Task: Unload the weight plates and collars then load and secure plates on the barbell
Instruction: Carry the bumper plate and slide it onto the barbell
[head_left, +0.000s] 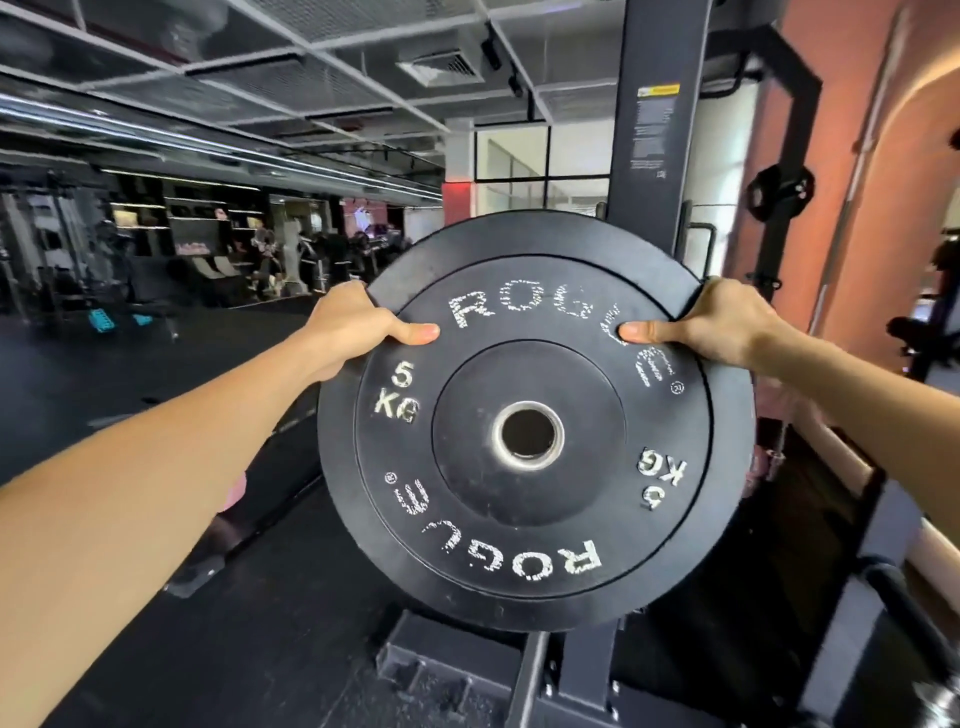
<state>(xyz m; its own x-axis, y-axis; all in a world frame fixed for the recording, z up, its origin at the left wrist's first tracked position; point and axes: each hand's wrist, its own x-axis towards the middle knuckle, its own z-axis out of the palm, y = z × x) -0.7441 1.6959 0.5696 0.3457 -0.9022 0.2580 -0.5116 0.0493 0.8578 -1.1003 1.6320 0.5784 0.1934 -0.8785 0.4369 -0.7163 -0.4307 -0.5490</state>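
Dark rubber floor (130, 395) carries the black rack base (524, 675) at 6 o'clock and a teal object (101, 319) at 9 o'clock, well apart.

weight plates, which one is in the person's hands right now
The large black rubber plate marked 5 KG, gripped by left hand and right hand; the small black plate hangs behind.

Dim gym, daylight from rear window (540, 171); wide-angle bending at edges; background soft, slightly blurred.
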